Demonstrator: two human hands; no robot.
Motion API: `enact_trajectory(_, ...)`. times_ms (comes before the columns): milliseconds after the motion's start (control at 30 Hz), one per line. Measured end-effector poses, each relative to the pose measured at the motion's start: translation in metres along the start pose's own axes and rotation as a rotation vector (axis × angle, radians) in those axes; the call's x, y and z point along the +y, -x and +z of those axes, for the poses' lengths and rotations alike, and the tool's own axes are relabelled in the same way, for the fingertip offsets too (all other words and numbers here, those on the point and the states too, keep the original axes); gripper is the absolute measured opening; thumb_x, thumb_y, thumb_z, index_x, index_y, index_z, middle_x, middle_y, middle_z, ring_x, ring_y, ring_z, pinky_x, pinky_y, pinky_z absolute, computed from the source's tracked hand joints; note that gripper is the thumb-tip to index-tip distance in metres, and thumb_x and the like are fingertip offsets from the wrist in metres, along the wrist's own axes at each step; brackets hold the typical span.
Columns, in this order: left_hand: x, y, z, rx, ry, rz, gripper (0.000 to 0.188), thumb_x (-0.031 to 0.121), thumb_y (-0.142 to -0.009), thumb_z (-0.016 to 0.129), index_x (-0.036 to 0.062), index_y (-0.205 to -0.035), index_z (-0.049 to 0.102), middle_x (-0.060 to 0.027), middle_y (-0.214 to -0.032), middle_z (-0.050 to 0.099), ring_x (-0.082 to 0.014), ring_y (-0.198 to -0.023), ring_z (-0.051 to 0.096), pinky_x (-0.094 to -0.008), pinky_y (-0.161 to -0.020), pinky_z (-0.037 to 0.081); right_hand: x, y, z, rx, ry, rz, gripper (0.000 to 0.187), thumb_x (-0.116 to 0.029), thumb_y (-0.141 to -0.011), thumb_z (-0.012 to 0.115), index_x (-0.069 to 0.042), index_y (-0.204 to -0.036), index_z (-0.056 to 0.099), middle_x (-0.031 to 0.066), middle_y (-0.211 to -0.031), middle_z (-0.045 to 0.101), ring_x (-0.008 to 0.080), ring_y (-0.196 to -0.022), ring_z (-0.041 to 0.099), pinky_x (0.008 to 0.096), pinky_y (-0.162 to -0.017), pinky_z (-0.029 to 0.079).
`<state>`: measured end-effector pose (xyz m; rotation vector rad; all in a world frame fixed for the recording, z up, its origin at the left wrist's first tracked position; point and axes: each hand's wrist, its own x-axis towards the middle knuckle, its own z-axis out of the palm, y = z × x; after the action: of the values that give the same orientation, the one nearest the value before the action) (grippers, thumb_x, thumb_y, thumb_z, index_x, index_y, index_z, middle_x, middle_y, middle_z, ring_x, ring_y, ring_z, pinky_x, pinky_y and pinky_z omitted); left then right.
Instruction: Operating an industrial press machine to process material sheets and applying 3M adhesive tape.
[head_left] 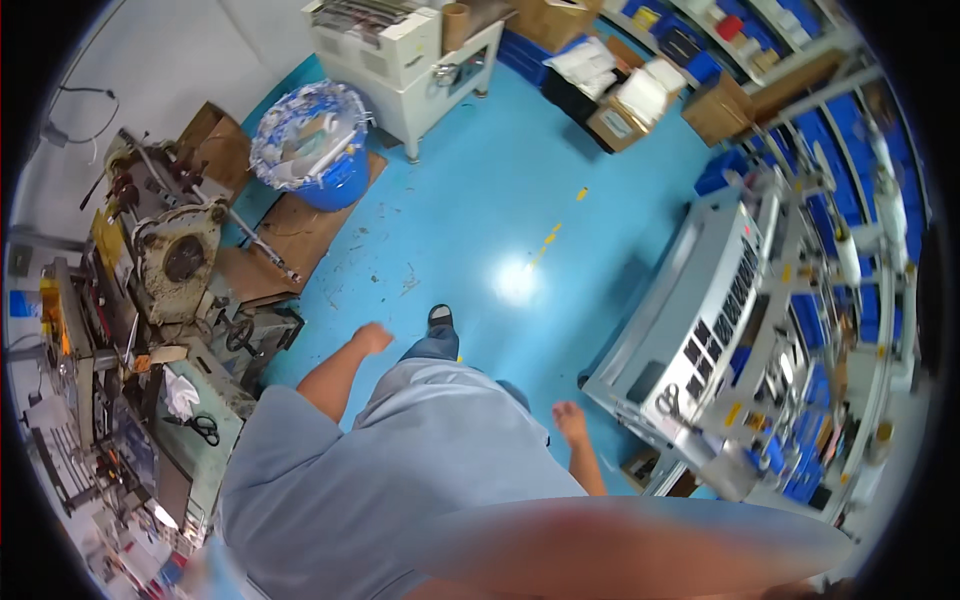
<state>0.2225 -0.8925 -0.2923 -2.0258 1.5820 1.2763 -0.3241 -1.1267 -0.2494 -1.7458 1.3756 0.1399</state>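
My left hand [374, 338] hangs in front of my body to the left, its fingers curled in; nothing shows in it. On the other side my right hand [570, 421] hangs low with loosely bent fingers, slightly apart, and nothing visible in them. Both hands are over the blue floor [440, 210] and touch no object. One foot in a dark shoe [440, 316] shows ahead of my grey-blue shirt [430, 450]. Nearest my right hand is a long white machine [650, 330] with a row of black parts. To the left of my left hand stands an old machine with a handwheel [240, 335].
Ahead left is a blue bin [340, 180] with a crumpled liner, beside flattened cardboard [300, 235]. A white machine stand [400, 100] is behind it. Boxes [620, 125] stand far ahead. Black scissors [203, 428] lie on the left bench. Shelves with blue bins [820, 140] line the right.
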Motion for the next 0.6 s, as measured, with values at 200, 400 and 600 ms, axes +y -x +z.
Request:
enact_trajectory(200, -0.006, -0.061, -0.159, 0.544, 0.607, -0.242, 0.035, 0.037, -0.093, 0.054, 0.0059, -0.097, 0.07, -0.0198, -0.102, 0.07, -0.0364, -0.098, 0.066, -0.0477, -0.082, 0.052, 0.114, -0.068, -0.024, -0.372, -0.113, 0.04, 0.016, -0.019, -0.09, 0.06, -0.008, -0.098, 0.067, 0.0121, -0.087, 0.067, 0.0348, -0.079, 0.063, 0.0434, -0.075, 0.051)
enact_trajectory(400, -0.012, -0.057, -0.235, 0.756, 0.951, -0.335, 0.034, 0.037, -0.091, 0.062, 0.0072, -0.104, 0.071, -0.0142, -0.102, 0.073, -0.0306, -0.096, 0.069, -0.0405, -0.083, 0.053, 0.029, -0.255, -0.126, -0.419, 0.446, -0.339, 0.017, -0.019, -0.093, 0.057, -0.008, -0.103, 0.066, 0.0079, -0.087, 0.066, 0.0251, -0.076, 0.062, 0.0371, -0.069, 0.051)
enact_trajectory(600, -0.104, -0.076, -0.219, 0.832, 1.379, -0.506, 0.04, 0.043, -0.088, 0.065, 0.0052, -0.097, 0.074, -0.0124, -0.087, 0.073, -0.0261, -0.082, 0.069, -0.0377, -0.075, 0.053, -0.287, -0.406, -0.188, -0.102, -0.232, 0.083, 0.011, -0.022, -0.095, 0.062, -0.012, -0.094, 0.065, 0.0018, -0.071, 0.06, 0.0079, -0.054, 0.052, 0.023, -0.046, 0.042)
